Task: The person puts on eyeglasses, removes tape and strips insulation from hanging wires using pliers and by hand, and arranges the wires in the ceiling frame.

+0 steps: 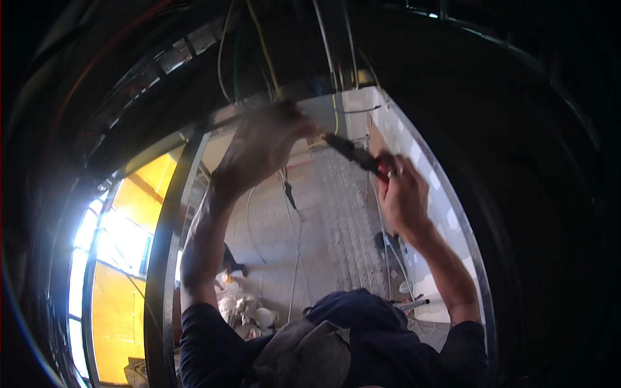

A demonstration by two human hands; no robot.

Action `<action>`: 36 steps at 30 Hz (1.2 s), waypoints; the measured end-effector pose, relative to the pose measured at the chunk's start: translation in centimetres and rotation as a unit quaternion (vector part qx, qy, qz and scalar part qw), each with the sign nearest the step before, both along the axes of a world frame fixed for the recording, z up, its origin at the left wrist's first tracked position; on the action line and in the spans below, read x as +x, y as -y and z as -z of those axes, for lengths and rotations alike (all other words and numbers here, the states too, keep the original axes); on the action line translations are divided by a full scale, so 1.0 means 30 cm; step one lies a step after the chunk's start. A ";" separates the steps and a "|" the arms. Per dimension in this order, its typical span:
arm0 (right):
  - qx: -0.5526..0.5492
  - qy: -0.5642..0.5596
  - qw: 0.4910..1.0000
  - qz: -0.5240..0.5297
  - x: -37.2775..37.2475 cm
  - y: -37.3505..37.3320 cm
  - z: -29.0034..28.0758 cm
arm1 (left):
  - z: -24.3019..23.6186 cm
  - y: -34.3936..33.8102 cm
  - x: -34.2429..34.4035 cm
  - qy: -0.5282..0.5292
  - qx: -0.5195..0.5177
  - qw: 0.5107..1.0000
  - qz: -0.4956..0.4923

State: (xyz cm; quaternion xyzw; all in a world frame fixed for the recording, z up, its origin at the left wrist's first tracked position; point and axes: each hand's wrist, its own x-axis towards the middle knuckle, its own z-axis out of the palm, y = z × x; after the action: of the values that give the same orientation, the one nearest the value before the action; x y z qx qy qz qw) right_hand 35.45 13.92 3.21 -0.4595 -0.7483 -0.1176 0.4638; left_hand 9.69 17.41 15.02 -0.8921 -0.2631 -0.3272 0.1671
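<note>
Both my arms reach up through a framed opening. My right hand point(404, 194) is closed around the red handles of dark pliers point(352, 152), which point up and left. Their tip meets the fingertips of my left hand point(272, 136). That hand is closed on a wire at the tip, though blur and shadow hide most of its fingers. A yellow wire point(261, 39) and a pale wire point(323, 39) come down from above close by. Below my left hand hangs a dark, narrow piece point(289, 194) on thin cables.
Dark metal framing point(171, 258) bounds the opening on the left, and a patched pale wall panel point(404, 139) stands on the right. Far below, the floor point(310, 220) carries long perforated metal strips point(352, 239), white bags point(240, 309) and a round bucket point(265, 317).
</note>
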 end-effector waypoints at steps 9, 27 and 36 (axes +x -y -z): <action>-0.440 -0.192 0.782 -0.397 0.046 0.051 -0.048 | 0.033 -0.005 0.001 0.029 0.078 0.996 0.039; -0.470 -0.270 0.715 -0.442 0.035 0.048 0.004 | 0.089 0.024 0.012 0.027 0.114 0.992 -0.039; -0.283 -0.185 0.897 -0.286 -0.032 0.050 0.084 | 0.115 0.050 -0.021 0.063 -0.033 0.997 -0.004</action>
State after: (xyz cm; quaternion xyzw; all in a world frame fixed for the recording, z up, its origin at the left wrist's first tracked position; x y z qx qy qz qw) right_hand 34.48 12.42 0.67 -0.3508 -0.7497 0.3237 0.4583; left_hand 9.05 15.92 11.58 -0.8738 -0.2871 -0.3729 0.1221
